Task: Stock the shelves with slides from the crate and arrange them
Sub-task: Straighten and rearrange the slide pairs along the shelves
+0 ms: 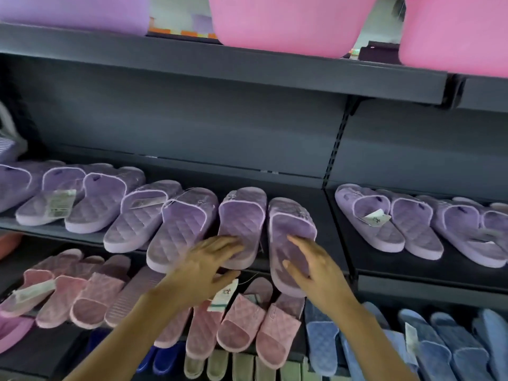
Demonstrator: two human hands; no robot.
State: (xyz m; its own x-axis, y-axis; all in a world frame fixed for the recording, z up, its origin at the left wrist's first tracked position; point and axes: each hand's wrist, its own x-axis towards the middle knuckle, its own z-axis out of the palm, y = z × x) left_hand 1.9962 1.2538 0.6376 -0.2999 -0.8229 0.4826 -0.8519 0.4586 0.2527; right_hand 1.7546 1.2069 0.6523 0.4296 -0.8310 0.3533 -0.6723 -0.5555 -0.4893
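A row of purple quilted slides lies on the dark middle shelf (299, 185), heels toward me. My left hand (204, 266) rests with spread, straight fingers on the heel of one purple slide (242, 215). My right hand (313, 266) lies flat on the heel of the rightmost purple slide (288, 226), whose heel overhangs the shelf's front edge. Neither hand grips anything. No crate is in view.
More purple slides (384, 224) lie on the adjoining shelf to the right. Pink slides (242, 320) and blue slides (439, 347) fill the lower shelf. Pink tubs (288, 23) and a purple tub (74, 12) stand on the top shelf.
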